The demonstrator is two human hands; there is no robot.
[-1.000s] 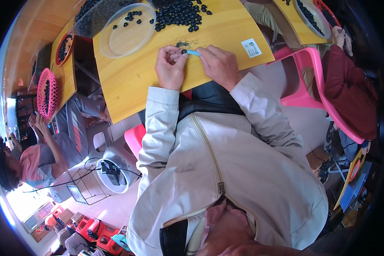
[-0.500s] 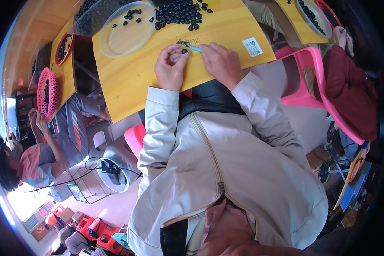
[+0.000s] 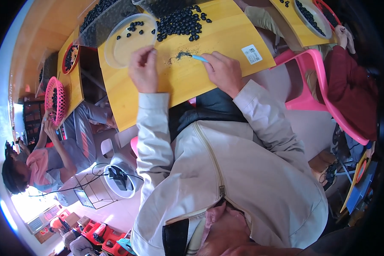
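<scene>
My left hand [image 3: 144, 69] is over the near right rim of a clear round plastic tray [image 3: 111, 57], its thumb and fingers drawn together. Whether a ball is inside that pinch I cannot make out. A slim tool with a light-blue handle [image 3: 199, 58] is gripped in my right hand [image 3: 224, 73], its tip pointing left at a patch of dark crumbs [image 3: 183, 54] on the yellow table [image 3: 192, 81]. Several small round black balls lie in the tray, and a large pile of black balls [image 3: 179, 23] spreads beside it to the right.
Clear bins of black balls [image 3: 100, 19] stand at the table's far edge. A white label [image 3: 251, 54] is stuck on its right side. At left, a person works by a pink basket [image 3: 60, 100]; at right, another in dark red sits near a pink chair [image 3: 320, 81].
My left hand has moved left from the tool's tip to the tray, and the black ball it held no longer shows. My right hand has stayed nearly in place with the tool.
</scene>
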